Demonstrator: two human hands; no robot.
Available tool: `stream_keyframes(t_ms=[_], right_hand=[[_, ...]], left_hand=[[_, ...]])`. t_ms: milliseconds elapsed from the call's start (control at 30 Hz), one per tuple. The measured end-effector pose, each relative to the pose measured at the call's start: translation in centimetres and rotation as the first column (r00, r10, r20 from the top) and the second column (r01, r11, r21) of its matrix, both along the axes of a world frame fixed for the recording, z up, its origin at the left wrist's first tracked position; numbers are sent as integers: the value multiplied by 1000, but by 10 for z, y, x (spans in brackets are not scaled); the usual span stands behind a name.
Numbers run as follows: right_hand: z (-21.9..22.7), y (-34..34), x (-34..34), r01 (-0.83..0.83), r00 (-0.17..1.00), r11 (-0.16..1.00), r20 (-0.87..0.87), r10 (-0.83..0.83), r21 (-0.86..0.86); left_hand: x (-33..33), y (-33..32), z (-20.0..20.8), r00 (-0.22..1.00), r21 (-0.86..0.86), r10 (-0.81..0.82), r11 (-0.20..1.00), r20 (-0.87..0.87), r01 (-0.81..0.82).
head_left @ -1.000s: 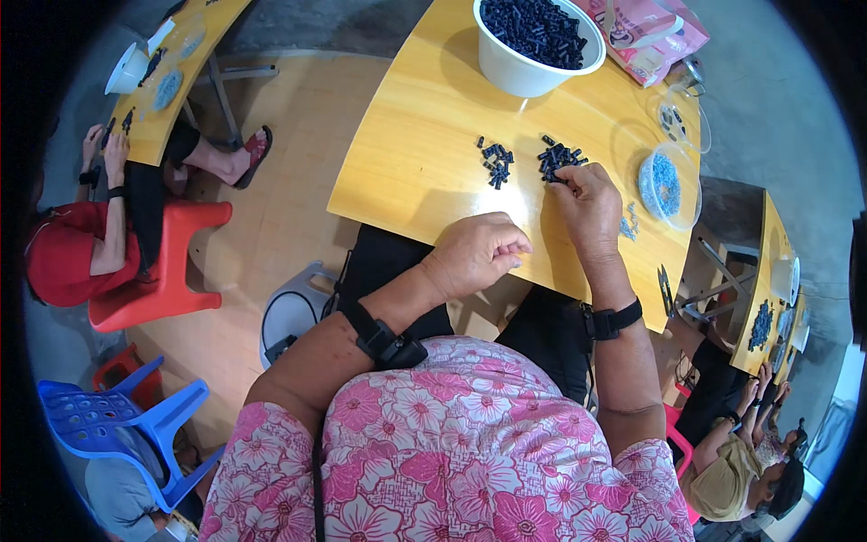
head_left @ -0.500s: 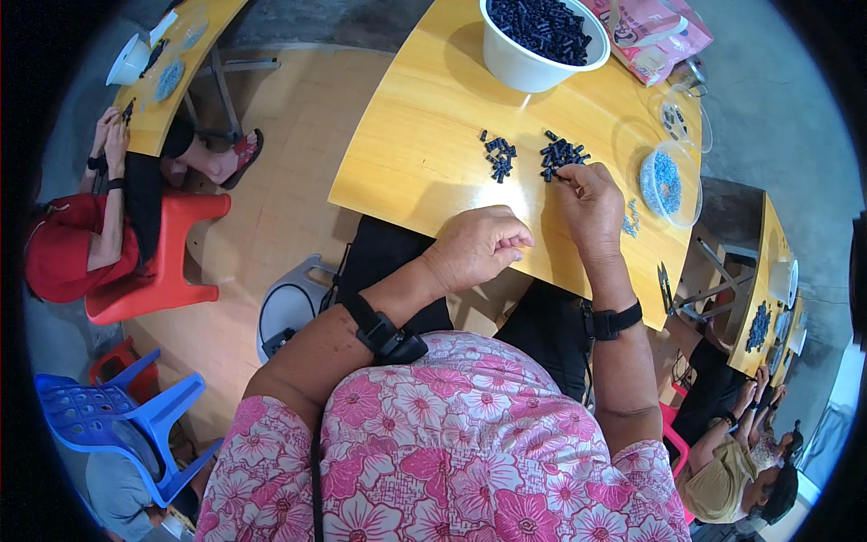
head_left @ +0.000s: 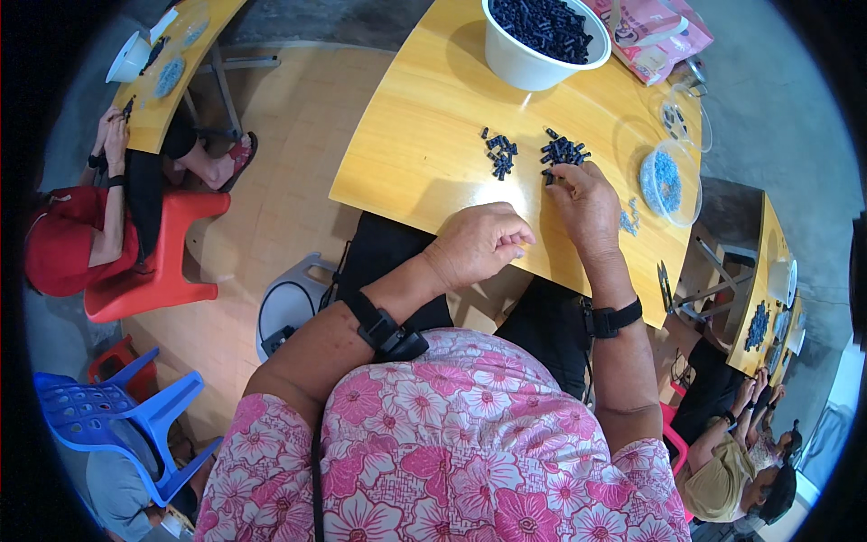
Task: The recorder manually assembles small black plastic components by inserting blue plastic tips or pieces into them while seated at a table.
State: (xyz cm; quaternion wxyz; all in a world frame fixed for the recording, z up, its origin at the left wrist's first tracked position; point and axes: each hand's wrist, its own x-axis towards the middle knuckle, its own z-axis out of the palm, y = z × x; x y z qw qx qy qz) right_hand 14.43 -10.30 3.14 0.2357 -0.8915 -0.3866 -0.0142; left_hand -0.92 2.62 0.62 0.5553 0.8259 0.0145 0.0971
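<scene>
My right hand (head_left: 587, 206) reaches over the yellow table (head_left: 411, 149), thumb and forefinger pinched on a small black cylindrical piece (head_left: 548, 179). It is at the near side of a loose pile of black cylindrical pieces (head_left: 564, 149). A smaller group of the same pieces (head_left: 499, 154) lies to the left. Closer to me, at the table's front edge, my left hand (head_left: 483, 242) has its fingers curled together; whatever they hold, if anything, is hidden. Small blue bits (head_left: 629, 219) lie scattered just right of my right hand.
A white tub (head_left: 537, 63) full of black pieces stands at the back, beside a pink bag (head_left: 655, 45). On the right are a clear bowl of blue bits (head_left: 664, 181) and small pliers or snips (head_left: 666, 287). Several people sit at other tables. A blue chair (head_left: 117, 411) is behind left.
My right hand has drawn slightly left and toward me, and a black piece now shows at its fingertips. My left hand has hardly moved.
</scene>
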Motion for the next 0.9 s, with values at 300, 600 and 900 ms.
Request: stream_keyframes(t_ms=[300, 600, 900], right_hand=[[0, -11, -15, -41, 997, 999, -66, 39, -35], [11, -28, -49, -45, 977, 982, -195, 81, 182], [16, -32, -77, -98, 957, 941, -230, 179, 325]], left_hand=[[2, -4, 1, 992, -108, 128, 986, -20, -130], [4, -2, 2, 986, -158, 152, 974, -72, -162], [-9, -7, 9, 975, -442, 39, 887, -218, -134]])
